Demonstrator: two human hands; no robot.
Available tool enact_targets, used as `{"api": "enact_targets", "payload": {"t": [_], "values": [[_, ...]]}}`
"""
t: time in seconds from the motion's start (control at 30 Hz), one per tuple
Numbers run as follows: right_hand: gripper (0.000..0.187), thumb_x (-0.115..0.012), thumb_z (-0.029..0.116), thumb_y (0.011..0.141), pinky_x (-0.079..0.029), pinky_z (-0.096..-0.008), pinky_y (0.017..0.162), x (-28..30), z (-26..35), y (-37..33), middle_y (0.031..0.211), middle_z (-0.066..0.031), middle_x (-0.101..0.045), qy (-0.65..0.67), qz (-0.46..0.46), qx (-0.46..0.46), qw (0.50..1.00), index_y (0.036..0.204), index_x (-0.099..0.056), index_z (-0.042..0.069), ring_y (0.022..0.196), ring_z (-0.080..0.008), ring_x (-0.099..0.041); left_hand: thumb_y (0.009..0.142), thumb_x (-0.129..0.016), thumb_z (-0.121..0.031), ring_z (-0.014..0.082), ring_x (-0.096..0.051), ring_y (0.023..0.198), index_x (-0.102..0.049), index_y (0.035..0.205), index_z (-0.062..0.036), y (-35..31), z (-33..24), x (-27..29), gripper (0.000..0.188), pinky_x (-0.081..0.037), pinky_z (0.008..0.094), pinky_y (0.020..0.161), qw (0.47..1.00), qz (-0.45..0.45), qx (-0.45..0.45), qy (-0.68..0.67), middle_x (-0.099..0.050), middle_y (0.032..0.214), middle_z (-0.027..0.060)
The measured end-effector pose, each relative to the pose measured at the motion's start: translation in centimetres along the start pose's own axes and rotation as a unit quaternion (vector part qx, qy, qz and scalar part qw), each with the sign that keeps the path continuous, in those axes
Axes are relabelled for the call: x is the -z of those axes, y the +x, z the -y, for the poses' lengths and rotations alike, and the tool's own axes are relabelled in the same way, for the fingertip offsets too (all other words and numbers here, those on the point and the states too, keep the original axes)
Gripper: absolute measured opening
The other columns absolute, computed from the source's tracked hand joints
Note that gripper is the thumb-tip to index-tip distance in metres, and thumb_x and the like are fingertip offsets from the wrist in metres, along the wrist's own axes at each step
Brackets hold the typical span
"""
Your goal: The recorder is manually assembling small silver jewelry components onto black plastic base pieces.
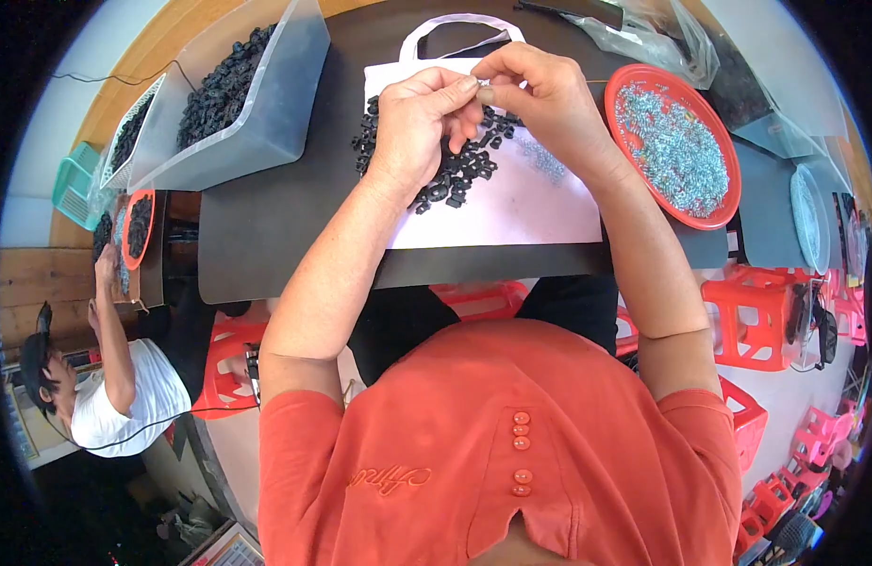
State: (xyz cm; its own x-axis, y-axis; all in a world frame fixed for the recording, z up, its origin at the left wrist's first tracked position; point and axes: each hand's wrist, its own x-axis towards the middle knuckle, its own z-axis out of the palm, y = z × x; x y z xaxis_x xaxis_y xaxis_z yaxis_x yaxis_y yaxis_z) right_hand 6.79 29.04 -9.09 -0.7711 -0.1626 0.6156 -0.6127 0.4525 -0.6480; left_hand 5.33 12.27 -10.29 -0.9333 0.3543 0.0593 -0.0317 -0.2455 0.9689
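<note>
Black pieces (464, 174): a loose heap of small, blocky parts; they lie on the white bag (558, 222), partly hidden under the left hand and spread toward the gap between the two forearms.
Left hand (409, 118): thumb and forefinger are pressed together at the tips, pinching at a tiny piece; the other fingers are curled in. It is the hand nearer to the heap of black pieces.
Right hand (549, 94): thumb and forefinger also pinch, and they meet the left fingertips from the right side.
Tiny piece (481, 84): it sits between the fingertips of both hands, above the far part of the bag. It is too small to tell its form, or which way its long axis points.
Pale pieces (544, 160): a small scatter on the bag, to the right of the black heap and close by the right wrist.
Red tray (709, 223): round, filled with shiny pale-blue bits (676, 146), just to the right of the right wrist, so the right arm is nearer.
Tabletop (275, 212): dark, it carries the bag, the tray and, on the left side, a clear bin (271, 127) of black parts.
</note>
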Motion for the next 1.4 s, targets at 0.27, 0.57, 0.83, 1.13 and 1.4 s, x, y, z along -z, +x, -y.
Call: {"api": "enact_targets", "payload": {"t": [0.27,0.57,0.83,1.13,1.4], "values": [[0.013,-0.063,0.010,0.081,-0.047,-0.0279,0.058,0.0,-0.4,-0.1,0.073,-0.0074,-0.064,0.084,0.018,-0.068,0.994,0.089,-0.067,0.000,0.063,-0.0126,-0.058,0.095,-0.057,-0.015,0.0121,-0.054,0.052,-0.060,0.084,0.0023,-0.1,0.2,-0.1,0.021,-0.038,0.0224,0.044,1.000,-0.001,-0.007,-0.002,-0.061,0.068,0.0082],[0.014,-0.066,0.009,0.083,-0.044,-0.0200,0.059,0.0,0.0,0.2,0.074,-0.0004,-0.062,0.222,0.037,-0.181,0.957,0.095,-0.068,0.002,0.067,-0.0058,-0.055,0.095,-0.056,-0.017,0.0115,-0.054,0.053,-0.062,0.084,0.0010,0.0,0.1,-0.1,0.021,-0.038,0.0221,0.044,0.999,-0.012,-0.030,0.021,-0.061,0.068,0.0067],[0.016,-0.067,0.006,0.078,-0.043,-0.0211,0.054,-0.3,-1.3,0.1,0.070,-0.0016,-0.061,0.205,0.009,-0.162,0.965,0.092,-0.068,0.000,0.061,-0.0060,-0.052,0.091,-0.062,-0.012,0.0111,-0.056,0.052,-0.063,0.087,0.0017,0.3,0.6,-0.5,0.014,-0.041,0.0207,0.042,0.998,-0.035,-0.042,0.003,-0.062,0.069,0.0068],[0.015,-0.066,0.009,0.080,-0.044,-0.0237,0.056,0.3,-0.2,0.1,0.072,-0.0039,-0.063,0.167,0.019,-0.134,0.977,0.091,-0.068,-0.001,0.063,-0.0081,-0.055,0.091,-0.062,-0.012,0.0131,-0.058,0.052,-0.062,0.088,0.0035,0.4,0.2,0.4,0.016,-0.042,0.0211,0.043,0.998,0.015,0.003,-0.055,-0.062,0.069,0.0083],[0.013,-0.060,0.011,0.088,-0.045,-0.0212,0.063,0.2,-0.6,0.1,0.080,-0.0005,-0.063,0.094,0.023,-0.115,0.989,0.094,-0.066,0.002,0.071,-0.0057,-0.055,0.090,-0.064,-0.013,0.0123,-0.057,0.052,-0.063,0.088,0.0024,0.1,0.3,-0.4,0.015,-0.042,0.0210,0.043,1.000,0.002,-0.007,-0.027,-0.062,0.069,0.0073]]}}
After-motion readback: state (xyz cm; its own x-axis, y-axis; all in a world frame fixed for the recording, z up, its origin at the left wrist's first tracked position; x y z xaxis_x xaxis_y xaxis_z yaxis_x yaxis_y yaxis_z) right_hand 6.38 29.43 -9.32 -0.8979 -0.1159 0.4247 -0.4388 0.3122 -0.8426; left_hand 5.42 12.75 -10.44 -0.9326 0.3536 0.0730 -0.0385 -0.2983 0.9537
